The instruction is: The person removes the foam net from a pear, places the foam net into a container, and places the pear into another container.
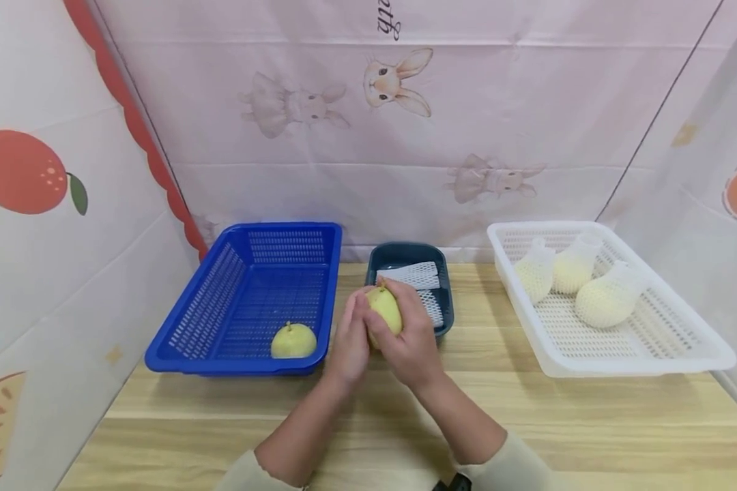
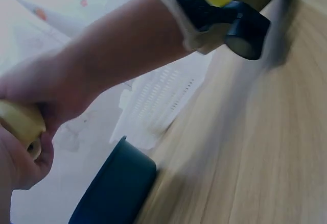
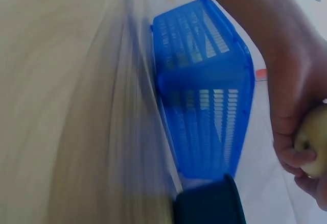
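Note:
Both hands hold a yellow-green pear [image 1: 388, 308] above the table, just in front of a small dark green basket [image 1: 447, 293]. The left hand [image 1: 351, 341] grips the pear's left side and the right hand [image 1: 416, 337] wraps its right side, thumb across the front. Its stem end points up and away. In the left wrist view the pear [image 2: 20, 124] shows between the hands, partly hidden by fingers; the right wrist view shows the pear [image 3: 314, 137] at the edge. White foam net sleeves [image 1: 414, 275] lie in the green basket.
A blue basket [image 1: 190, 365] on the left holds another pear [image 1: 293, 341], partly hidden by the front rim. On the right, a white basket [image 1: 608, 368] contains three pears in foam nets [image 1: 608, 300]. A printed cloth wall [image 1: 344, 191] stands behind the wooden table [image 1: 467, 416].

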{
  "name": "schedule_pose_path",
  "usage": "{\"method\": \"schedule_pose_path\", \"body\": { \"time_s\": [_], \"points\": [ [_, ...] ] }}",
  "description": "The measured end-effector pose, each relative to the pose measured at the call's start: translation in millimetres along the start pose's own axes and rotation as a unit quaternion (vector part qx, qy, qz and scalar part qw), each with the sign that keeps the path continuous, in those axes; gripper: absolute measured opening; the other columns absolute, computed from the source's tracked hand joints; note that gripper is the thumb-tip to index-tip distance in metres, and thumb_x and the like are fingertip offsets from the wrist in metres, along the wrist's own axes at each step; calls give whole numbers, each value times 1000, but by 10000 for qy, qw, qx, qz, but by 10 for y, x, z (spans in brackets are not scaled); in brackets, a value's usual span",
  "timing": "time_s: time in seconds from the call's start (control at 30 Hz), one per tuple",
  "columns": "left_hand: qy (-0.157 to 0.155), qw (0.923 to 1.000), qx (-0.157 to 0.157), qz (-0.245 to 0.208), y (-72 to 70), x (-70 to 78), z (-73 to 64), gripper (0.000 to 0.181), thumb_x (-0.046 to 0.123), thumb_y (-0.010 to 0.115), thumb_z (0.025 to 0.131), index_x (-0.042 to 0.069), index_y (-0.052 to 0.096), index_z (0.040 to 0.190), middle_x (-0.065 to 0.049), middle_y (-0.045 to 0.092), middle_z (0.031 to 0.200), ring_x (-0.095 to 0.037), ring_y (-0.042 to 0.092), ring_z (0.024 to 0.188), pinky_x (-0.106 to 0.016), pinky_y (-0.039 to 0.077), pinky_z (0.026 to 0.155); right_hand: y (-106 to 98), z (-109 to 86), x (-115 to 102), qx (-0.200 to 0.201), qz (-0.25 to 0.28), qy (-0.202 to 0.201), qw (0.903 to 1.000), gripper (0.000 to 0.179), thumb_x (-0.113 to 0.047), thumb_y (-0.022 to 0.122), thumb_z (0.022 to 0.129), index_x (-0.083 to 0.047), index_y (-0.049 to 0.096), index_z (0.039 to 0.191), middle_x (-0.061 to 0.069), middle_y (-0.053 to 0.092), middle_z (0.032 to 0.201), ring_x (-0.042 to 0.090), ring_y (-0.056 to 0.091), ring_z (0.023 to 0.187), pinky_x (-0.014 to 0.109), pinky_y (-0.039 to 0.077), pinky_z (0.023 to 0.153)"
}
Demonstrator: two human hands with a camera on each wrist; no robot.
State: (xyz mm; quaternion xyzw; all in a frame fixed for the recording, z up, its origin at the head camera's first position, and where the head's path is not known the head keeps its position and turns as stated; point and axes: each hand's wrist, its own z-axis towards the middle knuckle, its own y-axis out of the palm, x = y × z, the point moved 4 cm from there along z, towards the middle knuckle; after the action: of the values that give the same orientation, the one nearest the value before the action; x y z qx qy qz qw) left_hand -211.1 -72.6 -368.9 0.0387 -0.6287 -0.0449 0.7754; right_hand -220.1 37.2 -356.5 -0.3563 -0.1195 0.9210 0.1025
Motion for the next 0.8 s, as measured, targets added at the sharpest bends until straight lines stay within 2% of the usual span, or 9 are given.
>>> {"method": "schedule_pose_path", "body": {
  "time_s": [0.1,0.2,0.3,0.4,0.5,0.57,0.63,0.73,0.8],
  "points": [
    [347,9971,244,630,-43,51,-57,47,44,22,108,18,39,144,-4,46,141,-20,48,121,-36,44,102,89,35,-9,454,219,-145,9986,32,-22,63,94,-13,64,125,3,64,125,18,58,112,36,51,92],
    [571,9928,162,1041,-85,121,-110,44,39,23,109,23,33,149,0,38,150,-20,40,135,-45,37,111,152,75,-18,672,491,-377,9958,26,-14,59,96,-8,68,120,7,67,118,21,61,109,36,52,93],
    [677,9858,33,1538,-141,199,-136,47,39,31,108,24,27,153,0,31,154,-21,33,141,-48,35,113,225,108,-29,735,635,-434,9943,25,-8,53,99,-7,68,119,8,67,118,21,61,109,36,51,96],
    [665,9814,40,1802,-253,250,-145,56,41,45,104,23,28,154,-1,30,154,-22,35,138,-45,41,109,345,121,-69,609,837,-335,9941,28,-6,47,102,-8,66,123,8,65,120,20,60,112,35,50,98],
    [633,9787,179,1945,-423,282,-152,67,47,62,95,23,34,151,-2,38,148,-22,44,128,-39,48,99,487,100,-119,223,1199,-239,9922,34,-15,38,107,-8,60,131,9,60,128,22,55,120,37,46,103],
    [640,9761,284,2055,-554,296,-165,74,49,70,88,22,38,149,-4,44,144,-23,49,118,-37,49,91,567,75,-162,-157,1462,-221,9889,46,-31,27,109,-8,55,138,10,55,135,25,50,128,41,42,108],
    [614,9720,426,2227,-690,304,-179,78,49,77,82,23,42,146,-5,51,136,-24,53,108,-35,50,82,645,45,-198,-611,1618,-298,9845,64,-48,14,107,-8,48,144,12,49,143,27,43,136,46,36,112],
    [495,9652,614,2493,-897,316,-211,74,41,82,78,25,47,141,-5,56,128,-23,54,101,-35,51,76,752,-6,-228,-1359,1612,-310,9770,80,-64,3,99,-14,36,153,8,36,155,26,31,145,51,29,116],
    [492,9577,788,2723,-1057,337,-234,68,34,84,79,25,50,137,-4,56,126,-22,53,100,-34,50,75,831,-49,-220,-1881,1393,-279,9718,76,-64,4,99,-19,26,157,4,27,161,23,24,149,53,27,117]
  ]
}}
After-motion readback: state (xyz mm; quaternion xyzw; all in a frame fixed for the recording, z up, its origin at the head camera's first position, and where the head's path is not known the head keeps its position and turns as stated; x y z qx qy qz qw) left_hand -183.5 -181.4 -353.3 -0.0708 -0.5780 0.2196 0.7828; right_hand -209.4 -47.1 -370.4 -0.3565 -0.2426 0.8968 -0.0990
